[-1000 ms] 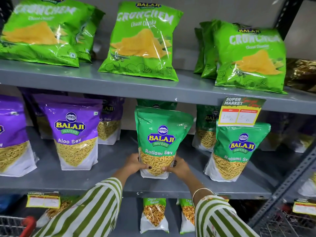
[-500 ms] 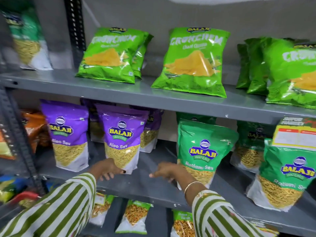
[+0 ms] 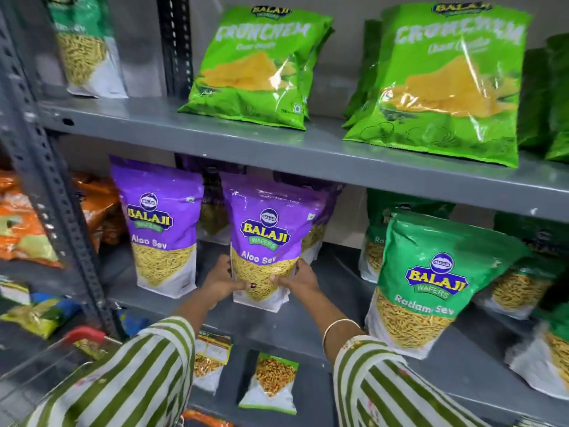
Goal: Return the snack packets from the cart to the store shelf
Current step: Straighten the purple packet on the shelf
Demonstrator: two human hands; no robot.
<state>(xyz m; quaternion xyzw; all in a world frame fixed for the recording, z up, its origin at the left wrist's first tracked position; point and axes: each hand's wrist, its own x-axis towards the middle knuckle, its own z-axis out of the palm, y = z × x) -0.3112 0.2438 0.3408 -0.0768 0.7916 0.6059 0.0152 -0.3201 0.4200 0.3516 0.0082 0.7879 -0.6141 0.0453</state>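
Aloo Sev packet (image 3: 267, 238) base hidden by both hands.

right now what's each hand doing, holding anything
Left hand: closed on the lower left side of the purple Aloo Sev packet standing on the middle shelf.
Right hand: closed on the same packet's lower right side.

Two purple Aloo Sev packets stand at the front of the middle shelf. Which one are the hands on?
The right-hand Aloo Sev packet, nearer the green Ratlami Sev packet. The left hand and right hand grip its lower sides; the other purple packet stands untouched.
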